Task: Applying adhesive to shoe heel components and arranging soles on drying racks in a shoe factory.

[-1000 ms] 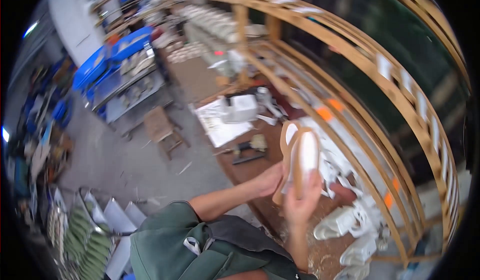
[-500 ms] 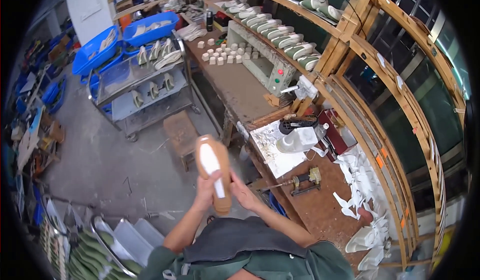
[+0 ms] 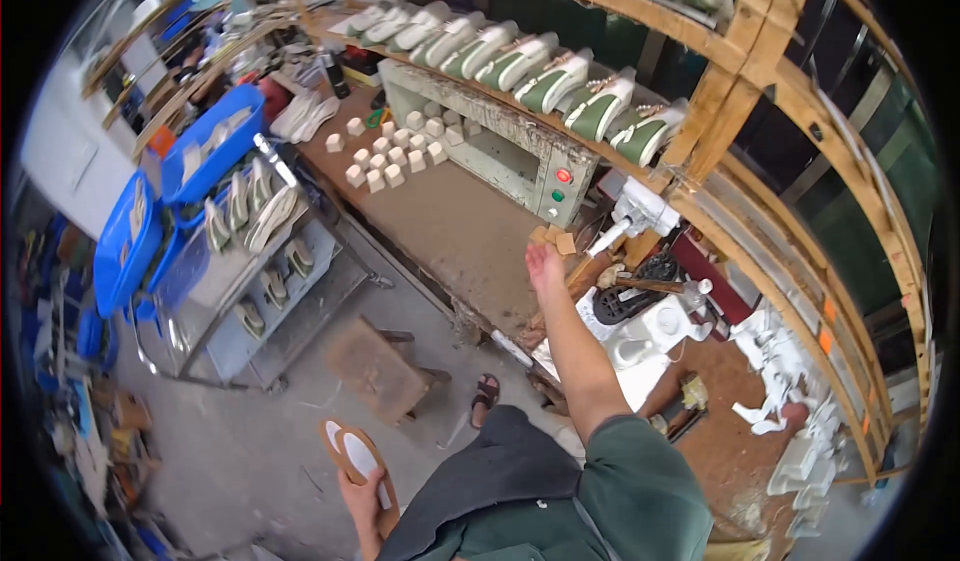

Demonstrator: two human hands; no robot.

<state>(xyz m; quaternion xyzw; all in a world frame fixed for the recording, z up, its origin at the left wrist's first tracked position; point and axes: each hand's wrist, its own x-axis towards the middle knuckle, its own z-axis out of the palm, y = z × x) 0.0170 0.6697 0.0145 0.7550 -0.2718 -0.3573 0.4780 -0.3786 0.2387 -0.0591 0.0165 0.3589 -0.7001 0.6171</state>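
My left hand (image 3: 362, 496) is closed around a pair of tan insoles (image 3: 384, 501) with white patches, held low over the floor. One insole lies partly behind the other. My right hand (image 3: 543, 261) is stretched out over the workbench, its fingers at a small pile of thin tan square pieces (image 3: 566, 244). The fingers look extended, and no piece is plainly lifted in them.
A grey-green press (image 3: 480, 151) stands on the workbench (image 3: 430, 216) beside several off-white blocks (image 3: 394, 175). Green-and-white shoes (image 3: 525, 71) line the shelf above. A metal cart (image 3: 325, 301), a wooden stool (image 3: 375, 371) and blue tubs (image 3: 215, 146) are to the left.
My right hand has left the insole and reached forward to the tan pieces. My left hand has carried the insoles down and left. The view has turned and moved closer to the bench.
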